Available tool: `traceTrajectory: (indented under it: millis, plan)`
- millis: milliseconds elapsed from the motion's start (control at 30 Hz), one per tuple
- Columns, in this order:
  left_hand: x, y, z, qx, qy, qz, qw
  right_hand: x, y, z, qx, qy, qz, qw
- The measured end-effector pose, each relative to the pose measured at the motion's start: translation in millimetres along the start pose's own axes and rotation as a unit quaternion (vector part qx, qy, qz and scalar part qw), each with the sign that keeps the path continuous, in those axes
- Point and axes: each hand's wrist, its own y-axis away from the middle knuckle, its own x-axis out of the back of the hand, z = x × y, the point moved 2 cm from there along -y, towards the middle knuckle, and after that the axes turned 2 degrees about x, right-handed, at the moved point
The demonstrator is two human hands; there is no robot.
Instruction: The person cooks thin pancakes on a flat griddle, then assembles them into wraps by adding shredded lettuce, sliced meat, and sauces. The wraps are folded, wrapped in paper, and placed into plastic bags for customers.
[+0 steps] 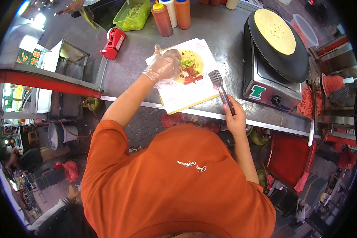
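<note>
My left hand (pixel 165 65), in a clear plastic glove, is over the left edge of a round flatbread (pixel 197 59). Its fingers are curled; what they hold, if anything, is hidden. On the flatbread lie shredded greens (pixel 189 64), reddish meat pieces (pixel 192 76) and a bit of white. Under it are sheets of printed white paper (pixel 182 97) on a thin board (pixel 192 108). Metal tongs (pixel 222 92) are in my bare right hand (pixel 236 115), tips up beside the paper's right edge.
A griddle stove (pixel 271 93) with another flatbread (pixel 274 31) stands at right. Squeeze bottles (pixel 162 20) and a green tub (pixel 133 16) of shredded greens are at the back. A red tape dispenser (pixel 114 43) sits left. Another person's hand (pixel 74 6) shows far left.
</note>
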Motion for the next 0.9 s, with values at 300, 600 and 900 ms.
traceTrajectory:
  millis: [300, 600, 900]
  plan:
    - [12.3, 13.8, -2.5, 0.074, 0.088, -0.056, 0.992, -18.5, -40.4, -62.9, 0.135, 0.189, -0.092, 0.968]
    - [1.3, 5.8, -6.3, 0.023, 0.073, -0.030, 0.997, -44.3, -56.5, -86.5, 0.173, 0.342, -0.175, 0.907]
    - [13.1, 1.7, -8.1, 0.024, 0.139, -0.032, 0.989, -28.3, -17.5, -82.5, 0.142, 0.228, -0.230, 0.935]
